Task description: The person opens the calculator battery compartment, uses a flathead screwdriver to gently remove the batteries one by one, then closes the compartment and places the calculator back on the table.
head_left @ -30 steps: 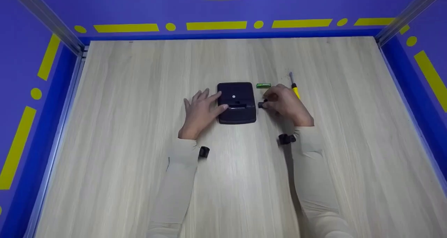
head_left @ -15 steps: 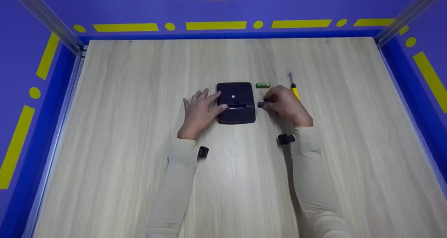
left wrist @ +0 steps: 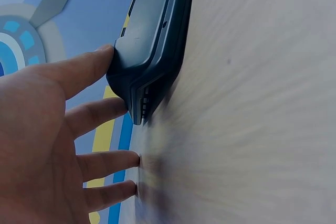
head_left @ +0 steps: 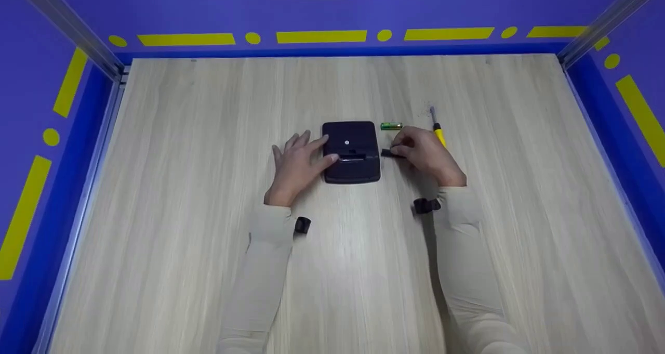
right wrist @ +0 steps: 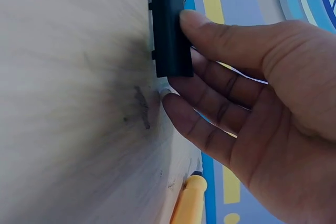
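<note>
A black calculator (head_left: 353, 173) lies face down on the table, its narrow battery slot (head_left: 353, 157) uncovered. My left hand (head_left: 297, 169) rests at its left side, thumb on the back and index finger at the edge, the fingers fairly straight. In the left wrist view the thumb touches the corner of the calculator (left wrist: 149, 30), and two other fingertips rest on the table. Just right of the calculator, my right hand (head_left: 427, 154) pinches a small black battery cover (right wrist: 170, 35) between thumb and fingers. Two little tabs stick out along the cover's edge.
A green battery (head_left: 391, 126) lies beyond my right fingers, near the calculator's top right corner. To the right of that hand is a screwdriver with a yellow handle (head_left: 439, 134). Blue panels (head_left: 332, 18) bound the table at the back and sides.
The battery cover has turned slightly in my right fingers and shifted a little away from me. My left hand and the calculator stay in place.
</note>
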Demonstrator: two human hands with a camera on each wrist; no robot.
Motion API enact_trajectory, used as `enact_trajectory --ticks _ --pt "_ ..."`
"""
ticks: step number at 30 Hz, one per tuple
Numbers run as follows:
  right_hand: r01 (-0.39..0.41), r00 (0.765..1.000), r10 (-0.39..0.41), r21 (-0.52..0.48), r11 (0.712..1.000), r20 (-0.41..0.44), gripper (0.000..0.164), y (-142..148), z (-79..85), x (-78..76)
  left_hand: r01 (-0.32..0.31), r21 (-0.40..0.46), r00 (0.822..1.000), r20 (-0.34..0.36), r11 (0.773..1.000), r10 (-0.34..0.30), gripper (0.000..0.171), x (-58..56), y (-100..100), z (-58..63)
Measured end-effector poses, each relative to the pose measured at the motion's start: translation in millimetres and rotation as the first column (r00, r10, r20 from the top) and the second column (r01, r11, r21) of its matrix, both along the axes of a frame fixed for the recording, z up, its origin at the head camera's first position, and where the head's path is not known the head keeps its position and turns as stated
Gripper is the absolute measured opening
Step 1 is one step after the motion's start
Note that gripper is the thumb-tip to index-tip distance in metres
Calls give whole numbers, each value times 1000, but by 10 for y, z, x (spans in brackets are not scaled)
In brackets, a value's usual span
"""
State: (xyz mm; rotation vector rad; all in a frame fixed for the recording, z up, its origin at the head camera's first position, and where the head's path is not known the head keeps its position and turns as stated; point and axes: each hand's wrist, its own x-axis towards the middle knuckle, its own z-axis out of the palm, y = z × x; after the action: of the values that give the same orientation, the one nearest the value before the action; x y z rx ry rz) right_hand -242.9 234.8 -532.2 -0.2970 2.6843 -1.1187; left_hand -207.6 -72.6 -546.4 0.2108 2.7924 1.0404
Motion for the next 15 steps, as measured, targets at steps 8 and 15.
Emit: enact_trajectory --ticks 8,15 --pt "22 999 -21 13 1000 -35 8 -9 -20 -7 0 -4 1000 0 1000 0 67 9 -1 16" --pt "53 996 -53 4 999 -69 8 -25 1 -11 2 -7 1000 -1 1000 -2 67 6 -5 16"
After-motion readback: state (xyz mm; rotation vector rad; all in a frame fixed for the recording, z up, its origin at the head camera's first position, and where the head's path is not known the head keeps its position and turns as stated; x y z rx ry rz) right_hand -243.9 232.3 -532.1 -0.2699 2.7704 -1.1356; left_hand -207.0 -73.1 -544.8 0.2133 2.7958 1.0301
